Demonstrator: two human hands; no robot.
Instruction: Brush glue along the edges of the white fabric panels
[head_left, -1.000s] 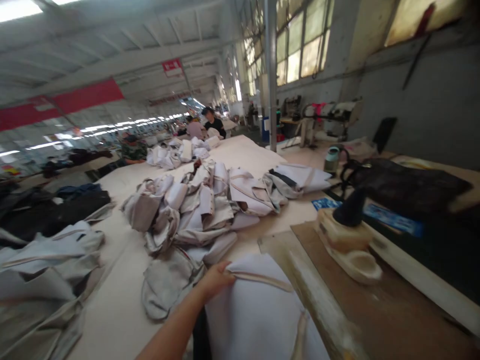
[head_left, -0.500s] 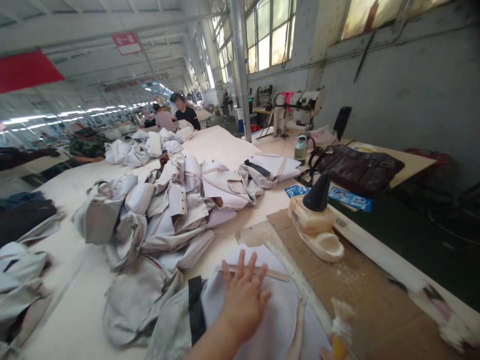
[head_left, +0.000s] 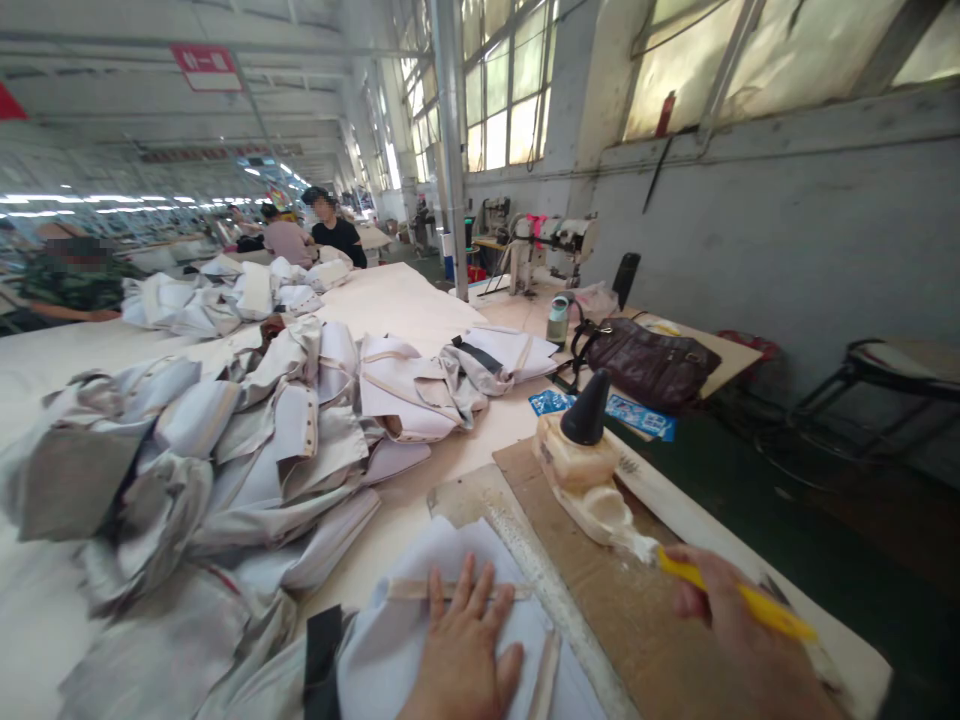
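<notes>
Left hand (head_left: 463, 655) is pressing flat, fingers spread, on the near pale fabric piece (head_left: 390, 650) while right hand (head_left: 739, 640) is gripping a yellow-handled brush (head_left: 731, 592) whose loaded tip is risking drips onto the cloth.

Big factory hall, grey plaster wall (head_left: 750, 230) on right w/ tall multi-pane windows (head_left: 510, 90) letting in yellowish daylight. Steel pillar (head_left: 450, 150) mid-room. White beamed ceiling (head_left: 135, 25), red hanging sign (head_left: 206, 62), rows of strip lights (head_left: 90, 200) far left. Long cream cutting table (head_left: 405, 300) running into distance, heaped w/ pale grey garments (head_left: 247, 420). Other workers (head_left: 330, 230) at far end, another at left edge. Sewing machine (head_left: 551, 240) on side bench by wall. Dark metal bench (head_left: 885, 375) at right, above dark green floor (head_left: 750, 490).
</notes>
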